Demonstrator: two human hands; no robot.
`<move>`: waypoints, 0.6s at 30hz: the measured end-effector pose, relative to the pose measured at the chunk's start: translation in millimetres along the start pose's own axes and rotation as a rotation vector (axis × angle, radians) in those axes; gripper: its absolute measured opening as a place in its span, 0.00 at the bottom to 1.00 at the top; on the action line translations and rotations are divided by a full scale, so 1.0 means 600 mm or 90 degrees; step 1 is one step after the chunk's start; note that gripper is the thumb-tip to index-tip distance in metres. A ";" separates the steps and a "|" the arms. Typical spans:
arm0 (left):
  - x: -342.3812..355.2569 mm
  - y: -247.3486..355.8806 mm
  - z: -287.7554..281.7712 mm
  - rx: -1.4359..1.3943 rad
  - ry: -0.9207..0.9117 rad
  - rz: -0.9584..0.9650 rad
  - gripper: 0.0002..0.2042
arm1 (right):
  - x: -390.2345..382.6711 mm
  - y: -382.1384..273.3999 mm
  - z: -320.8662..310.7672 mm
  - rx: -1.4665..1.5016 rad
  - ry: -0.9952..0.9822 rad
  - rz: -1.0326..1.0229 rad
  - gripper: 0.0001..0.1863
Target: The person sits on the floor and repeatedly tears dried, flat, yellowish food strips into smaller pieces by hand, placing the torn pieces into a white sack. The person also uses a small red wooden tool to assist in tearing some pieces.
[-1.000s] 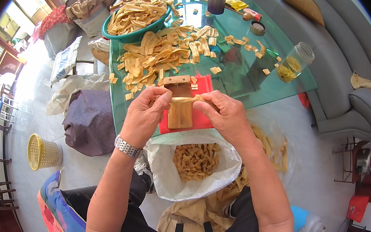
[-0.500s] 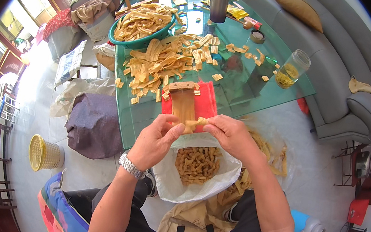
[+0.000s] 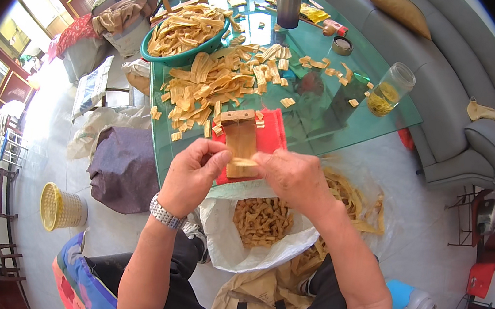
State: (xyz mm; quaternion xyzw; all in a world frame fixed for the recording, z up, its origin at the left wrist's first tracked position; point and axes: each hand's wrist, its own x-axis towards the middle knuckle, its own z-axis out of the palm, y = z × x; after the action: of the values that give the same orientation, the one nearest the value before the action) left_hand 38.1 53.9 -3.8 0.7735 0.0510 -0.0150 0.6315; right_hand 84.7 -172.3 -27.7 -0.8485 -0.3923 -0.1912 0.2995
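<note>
A short, pale tan dried strip [image 3: 244,163] stretches between my two hands, a little blurred. My right hand [image 3: 299,179] pinches its right end with thumb and forefinger. At its left end, the thumb and forefinger of my left hand [image 3: 191,171] are closed in a pinch. Just behind and under the strip is a narrow wooden block with a raised crosspiece [image 3: 240,134]. It rests on a red cloth [image 3: 272,134] at the near edge of the glass table. Below my hands a white bag [image 3: 220,237] stands wide, with many small twisted brown pieces [image 3: 263,221] inside.
Flat tan strips [image 3: 196,96] lie heaped on the glass table [image 3: 350,127], beside a full green basket [image 3: 179,56]. A glass jar [image 3: 391,89] and a steel flask [image 3: 289,2] stand on it too. A yellow wastebasket [image 3: 65,207] is at the left, a grey sofa [image 3: 450,117] at the right.
The piece between my hands looked bunched and twisted before; now a short, straighter strip shows there. My right hand has turned, its back now more upward, and my left hand has shifted slightly left.
</note>
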 end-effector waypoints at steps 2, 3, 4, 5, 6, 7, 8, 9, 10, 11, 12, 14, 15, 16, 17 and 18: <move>0.014 -0.001 -0.004 0.033 0.045 0.040 0.08 | 0.001 0.024 0.013 -0.045 0.029 -0.005 0.11; 0.021 -0.004 -0.005 0.040 0.048 0.043 0.08 | 0.004 0.029 0.015 -0.038 0.034 0.011 0.11; 0.027 -0.012 -0.005 0.047 0.050 0.046 0.08 | 0.007 0.033 0.016 -0.031 0.040 0.027 0.11; 0.033 -0.019 -0.006 0.054 0.053 0.048 0.08 | 0.008 0.035 0.019 -0.024 0.046 0.043 0.11; 0.036 -0.023 -0.005 0.071 0.058 0.042 0.07 | 0.007 0.037 0.025 -0.033 0.034 0.043 0.10; 0.037 -0.034 -0.003 0.116 0.066 0.066 0.07 | 0.004 0.041 0.035 -0.042 0.023 0.042 0.09; 0.039 -0.049 -0.001 0.162 0.073 0.090 0.07 | 0.000 0.043 0.043 -0.050 0.011 0.041 0.08; 0.045 -0.053 0.003 0.208 0.081 0.117 0.06 | -0.002 0.044 0.047 -0.060 -0.009 0.058 0.08; 0.041 -0.058 0.009 0.224 0.085 0.125 0.06 | -0.007 0.042 0.049 -0.070 -0.029 0.075 0.07; 0.033 -0.062 0.013 0.293 0.086 0.167 0.05 | -0.010 0.042 0.049 -0.080 -0.050 0.092 0.06; 0.026 -0.058 0.013 0.306 0.087 0.145 0.06 | -0.014 0.045 0.045 -0.083 -0.047 0.080 0.06; 0.010 -0.047 0.013 0.297 0.058 0.071 0.08 | -0.023 0.050 0.034 -0.090 -0.043 0.058 0.06; 0.000 -0.029 0.013 0.274 0.023 0.020 0.10 | -0.029 0.047 0.030 -0.061 -0.031 0.045 0.06; -0.010 -0.017 0.011 0.251 -0.007 -0.033 0.12 | -0.033 0.040 0.027 -0.029 -0.020 0.029 0.06; -0.018 -0.012 0.011 0.229 -0.024 -0.046 0.14 | -0.037 0.032 0.022 0.001 -0.008 0.013 0.06; -0.028 -0.007 0.008 0.209 -0.034 -0.060 0.17 | -0.034 0.019 0.012 0.025 0.000 -0.002 0.06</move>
State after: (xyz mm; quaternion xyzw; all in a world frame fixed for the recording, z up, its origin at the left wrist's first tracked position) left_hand 21.3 49.2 -7.4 0.8625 0.0674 -0.0735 0.4961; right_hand 81.4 -184.8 -48.4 -0.8420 -0.3969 -0.1840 0.3157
